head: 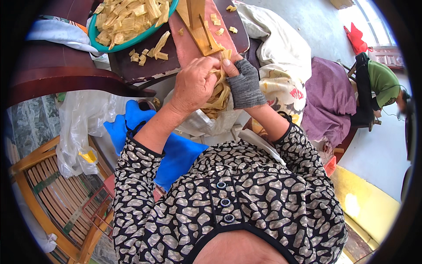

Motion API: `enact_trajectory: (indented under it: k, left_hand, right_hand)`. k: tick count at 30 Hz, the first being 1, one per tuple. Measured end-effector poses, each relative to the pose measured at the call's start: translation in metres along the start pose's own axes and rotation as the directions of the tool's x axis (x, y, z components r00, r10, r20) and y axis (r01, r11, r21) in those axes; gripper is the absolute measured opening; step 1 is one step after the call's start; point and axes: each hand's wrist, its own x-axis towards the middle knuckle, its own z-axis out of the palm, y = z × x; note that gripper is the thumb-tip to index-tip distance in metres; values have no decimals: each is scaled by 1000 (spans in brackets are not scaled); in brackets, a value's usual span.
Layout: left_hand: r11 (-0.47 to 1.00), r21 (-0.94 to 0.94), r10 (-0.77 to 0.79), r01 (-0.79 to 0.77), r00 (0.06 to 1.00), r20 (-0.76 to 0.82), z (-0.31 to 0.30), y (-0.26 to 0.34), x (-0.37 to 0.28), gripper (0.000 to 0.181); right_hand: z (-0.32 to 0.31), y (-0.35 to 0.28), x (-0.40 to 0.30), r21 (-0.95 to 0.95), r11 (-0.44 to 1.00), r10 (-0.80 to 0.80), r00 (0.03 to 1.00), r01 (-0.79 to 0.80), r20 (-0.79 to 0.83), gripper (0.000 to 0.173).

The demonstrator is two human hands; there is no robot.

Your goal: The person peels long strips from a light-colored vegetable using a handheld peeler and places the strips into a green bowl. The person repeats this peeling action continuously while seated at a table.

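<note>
My left hand (197,82) is bare, with its fingers curled around pale yellow, dried-looking strips (216,73). Beside it, my right hand (245,81), in a grey fingerless glove, pinches the strips between thumb and fingers. Both hands are just below the near end of a wooden board fixture (211,50) with a thin dark bar above it. More long yellow strips (219,99) lie in a whitish plastic bag (211,125) under my hands. Short, flat cut pieces (128,23) fill a green basin (127,47) at the upper left.
A pink cloth (179,41) lies under the fixture on a dark red tabletop (132,71), with loose pieces around. A wooden slatted chair (49,241) stands at lower left, near clear plastic (77,132). A person in green (382,79) sits at far right beyond a purple cloth (329,95).
</note>
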Motion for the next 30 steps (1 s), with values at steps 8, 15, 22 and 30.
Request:
enact_trajectory:
  k: [8,15,22,30]
  left_hand:
    - [989,41,144,-141,987,-68,-8,-4,4,13]
    - [636,-699,-234,327,945,229,-6,-10,2,10]
    - [621,-721,-235,307,951,202,-9,-7,11,15]
    - [659,-671,-299,342,936,183,-13,-3,6,14]
  right_hand:
    - [-3,-22,-5,391,777,396,866,-494,306,35]
    - [-11,-23,-4,-264,944,-155,972,198,175,29]
    - [-27,-36,10,-99,988,136,963,-115,233,28]
    - [-21,-24,7,177,856,437,863,-485,253,37]
